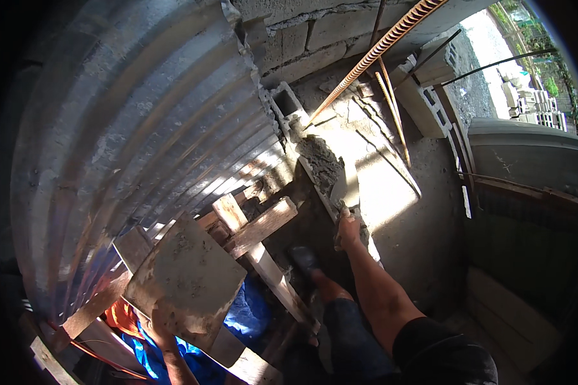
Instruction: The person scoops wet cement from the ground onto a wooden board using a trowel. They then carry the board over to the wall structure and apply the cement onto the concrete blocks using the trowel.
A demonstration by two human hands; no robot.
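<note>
My right hand (349,230) is closed round the handle of a trowel. Its pale blade (347,186) lies against wet grey mortar (321,157) along a narrow ledge of blocks. At the lower left, my left hand (156,332) grips the near edge of a flat square board (189,276) smeared with thin mortar. Part of that hand's fingers is hidden by the board. The board is tilted above a wooden frame.
Corrugated metal sheet (141,122) rises along the left, with a ragged edge. A thick ribbed steel bar (379,51) slants over the ledge. Wooden beams (263,228) cross near my legs. A blue tarp (247,311) lies below. Hollow blocks (427,109) stand at the right.
</note>
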